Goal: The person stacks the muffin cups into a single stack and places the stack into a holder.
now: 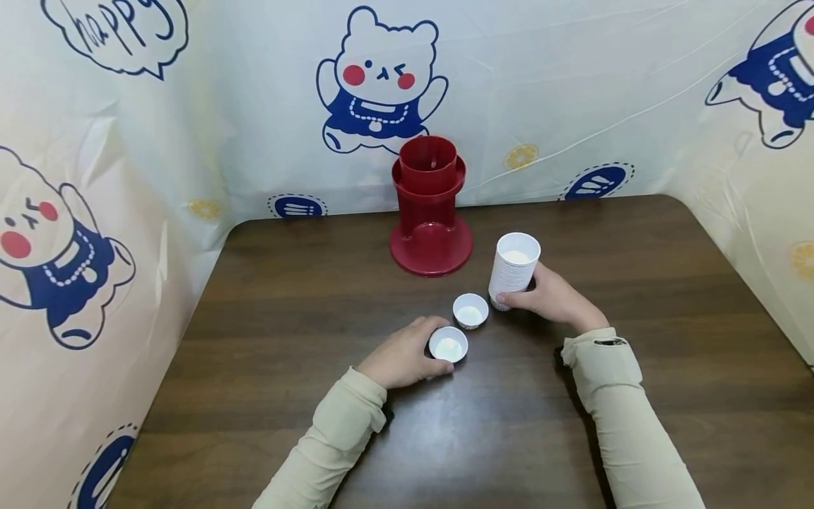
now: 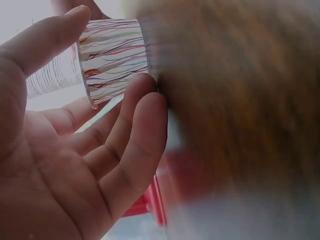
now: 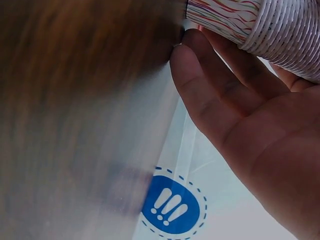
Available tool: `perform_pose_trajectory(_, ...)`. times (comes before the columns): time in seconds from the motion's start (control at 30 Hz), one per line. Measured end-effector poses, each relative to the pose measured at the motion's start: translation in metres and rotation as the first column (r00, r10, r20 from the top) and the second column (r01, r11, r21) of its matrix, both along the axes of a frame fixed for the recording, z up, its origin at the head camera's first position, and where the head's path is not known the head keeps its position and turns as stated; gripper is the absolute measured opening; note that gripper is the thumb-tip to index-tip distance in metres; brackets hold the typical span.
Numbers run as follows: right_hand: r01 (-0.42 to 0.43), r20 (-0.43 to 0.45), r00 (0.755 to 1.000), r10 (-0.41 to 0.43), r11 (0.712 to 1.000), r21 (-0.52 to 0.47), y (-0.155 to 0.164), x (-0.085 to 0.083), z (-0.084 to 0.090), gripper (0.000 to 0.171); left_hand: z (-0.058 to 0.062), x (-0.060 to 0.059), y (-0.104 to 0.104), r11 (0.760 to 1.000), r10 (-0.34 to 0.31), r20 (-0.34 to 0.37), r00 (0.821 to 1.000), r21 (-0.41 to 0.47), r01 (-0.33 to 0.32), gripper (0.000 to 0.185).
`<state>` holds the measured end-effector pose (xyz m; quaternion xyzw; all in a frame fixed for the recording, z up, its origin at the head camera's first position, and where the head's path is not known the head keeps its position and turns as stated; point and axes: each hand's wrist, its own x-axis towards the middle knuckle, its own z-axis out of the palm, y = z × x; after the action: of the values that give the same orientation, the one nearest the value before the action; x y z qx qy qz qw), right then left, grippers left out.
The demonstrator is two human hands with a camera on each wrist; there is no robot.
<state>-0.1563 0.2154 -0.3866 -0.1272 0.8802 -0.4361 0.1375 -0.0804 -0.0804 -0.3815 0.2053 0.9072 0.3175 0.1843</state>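
Note:
My left hand (image 1: 407,353) holds a small white paper cup (image 1: 448,345) between thumb and fingers, its open top facing up. Coloured wavy lines run down the side of this cup (image 2: 115,62) in the left wrist view. Just beyond it, a second small paper cup (image 1: 470,311) stands upright on the table. On the right, my right hand (image 1: 553,297) grips a tall stack of nested paper cups (image 1: 514,265) low down, near its base. The ridged rims of the stack (image 3: 287,37) and its striped bottom cup show in the right wrist view.
A red plastic holder (image 1: 429,205) with a cylindrical top and a round base stands at the back of the dark wooden table (image 1: 305,283). Printed sheeting (image 1: 540,85) with cartoon bears hangs behind and at both sides.

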Motion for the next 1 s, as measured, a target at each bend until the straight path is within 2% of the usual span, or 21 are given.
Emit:
perform_pose_trajectory(0.13, -0.004, -0.007, 1.000, 0.004, 1.000, -0.012, 0.002, -0.001, 0.000, 0.073, 0.005, -0.006, -0.007, 1.000, -0.001, 0.001, 1.000, 0.012, 0.001, 0.058)
perform_pose_trajectory(0.2, -0.008, -0.010, 1.000, 0.008, 1.000, -0.023, 0.002, -0.001, 0.000, 0.072, 0.009, -0.008, -0.012, 0.999, 0.023, 0.008, 1.000, 0.028, -0.023, 0.056)
perform_pose_trajectory(0.3, -0.014, -0.016, 1.000, 0.014, 0.999, -0.033, 0.002, -0.001, -0.001, 0.072, 0.017, -0.012, -0.021, 0.992, 0.076, 0.017, 0.997, 0.100, -0.077, 0.055)
perform_pose_trajectory(0.43, -0.011, -0.015, 1.000, 0.011, 1.000, -0.029, 0.001, 0.000, -0.002, 0.074, 0.029, -0.018, -0.028, 0.963, 0.125, 0.011, 0.992, 0.241, -0.124, 0.056)
perform_pose_trajectory(0.57, -0.014, -0.004, 1.000, 0.014, 1.000, -0.025, 0.001, 0.001, -0.002, 0.076, 0.039, -0.026, -0.028, 0.934, 0.142, -0.005, 0.990, 0.332, -0.132, 0.058)
perform_pose_trajectory(0.8, -0.011, -0.012, 1.000, 0.010, 0.999, -0.032, 0.001, 0.002, 0.001, 0.077, 0.065, -0.050, -0.006, 0.917, 0.146, -0.059, 0.988, 0.383, -0.112, 0.062)
perform_pose_trajectory(1.0, -0.018, -0.031, 0.999, 0.017, 0.999, -0.052, 0.002, 0.001, -0.002, 0.075, 0.084, -0.068, 0.030, 0.925, 0.086, -0.108, 0.990, 0.379, -0.039, 0.066)
